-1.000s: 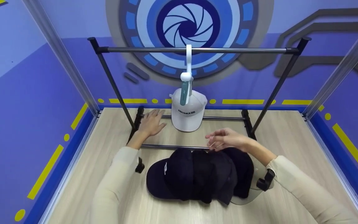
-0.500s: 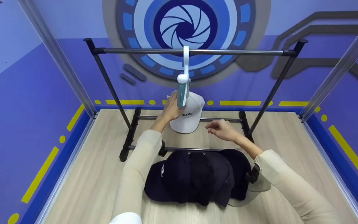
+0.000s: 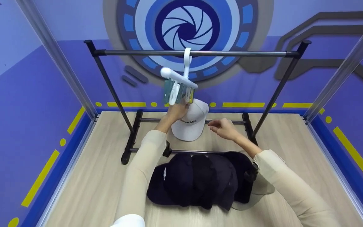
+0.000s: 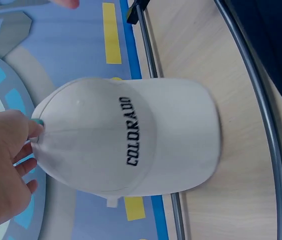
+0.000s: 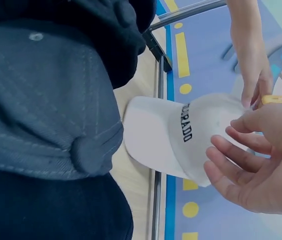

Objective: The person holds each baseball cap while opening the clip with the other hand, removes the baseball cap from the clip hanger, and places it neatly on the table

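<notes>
A white baseball cap (image 3: 189, 130) lettered COLORADO hangs below a white clip hanger (image 3: 181, 78) on the rack's top bar. My left hand (image 3: 178, 112) pinches the top of its crown, where a bit of teal clip (image 4: 39, 121) shows by the fingers in the left wrist view. Teal, white and yellow clips hang from the hanger, partly over that hand in the head view. To the cap's right, my right hand (image 3: 226, 130) hovers with fingers loosely bent and nothing in them. The right wrist view has these fingers (image 5: 231, 162) in front of the crown.
A row of nested dark caps (image 3: 197, 183) lies on the wooden table (image 3: 90, 189) in front of the rack, a beige cap (image 3: 258, 192) at its right end. The rack's black base foot (image 3: 131, 138) and lower rail (image 3: 213, 152) surround the space under the white cap.
My left hand has gone from the rack's left side to the cap's crown. The hanger has turned, showing its clips, and the cap sits slightly lower. My right hand has risen from the dark caps.
</notes>
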A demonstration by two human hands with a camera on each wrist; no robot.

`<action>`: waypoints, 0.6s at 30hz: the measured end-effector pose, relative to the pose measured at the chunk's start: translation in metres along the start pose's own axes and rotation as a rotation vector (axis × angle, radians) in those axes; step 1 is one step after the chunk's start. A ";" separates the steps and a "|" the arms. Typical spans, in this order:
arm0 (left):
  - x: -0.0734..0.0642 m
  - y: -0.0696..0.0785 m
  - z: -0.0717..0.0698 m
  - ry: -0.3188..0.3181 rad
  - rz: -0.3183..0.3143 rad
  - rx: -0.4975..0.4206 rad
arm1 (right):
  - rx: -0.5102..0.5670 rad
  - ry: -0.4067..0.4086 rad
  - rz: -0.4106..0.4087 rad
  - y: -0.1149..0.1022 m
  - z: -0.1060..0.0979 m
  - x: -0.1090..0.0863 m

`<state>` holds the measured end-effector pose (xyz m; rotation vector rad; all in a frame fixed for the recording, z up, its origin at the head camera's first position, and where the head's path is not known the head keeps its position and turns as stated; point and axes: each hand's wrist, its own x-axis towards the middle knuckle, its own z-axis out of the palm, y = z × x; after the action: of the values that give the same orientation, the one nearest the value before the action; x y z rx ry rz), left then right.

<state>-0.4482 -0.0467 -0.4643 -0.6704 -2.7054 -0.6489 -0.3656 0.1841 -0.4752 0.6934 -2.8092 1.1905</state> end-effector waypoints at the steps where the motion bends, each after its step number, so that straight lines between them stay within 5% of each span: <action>1: 0.000 0.000 0.000 0.006 -0.014 -0.022 | 0.006 0.013 0.002 0.000 0.000 0.002; 8: -0.005 -0.003 -0.003 -0.098 -0.137 -0.128 | 0.115 0.090 0.023 -0.010 0.001 0.017; 11: -0.008 -0.002 -0.003 -0.134 -0.083 -0.119 | 0.138 0.115 0.041 -0.015 0.000 0.024; 15: -0.009 0.004 0.000 -0.095 0.092 -0.092 | 0.157 0.164 0.097 -0.018 -0.001 0.033; 18: -0.007 0.013 0.005 -0.101 0.134 -0.107 | 0.187 0.195 0.158 -0.019 -0.002 0.039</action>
<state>-0.4365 -0.0371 -0.4666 -0.9268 -2.7019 -0.7490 -0.3934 0.1585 -0.4542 0.3425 -2.6550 1.4727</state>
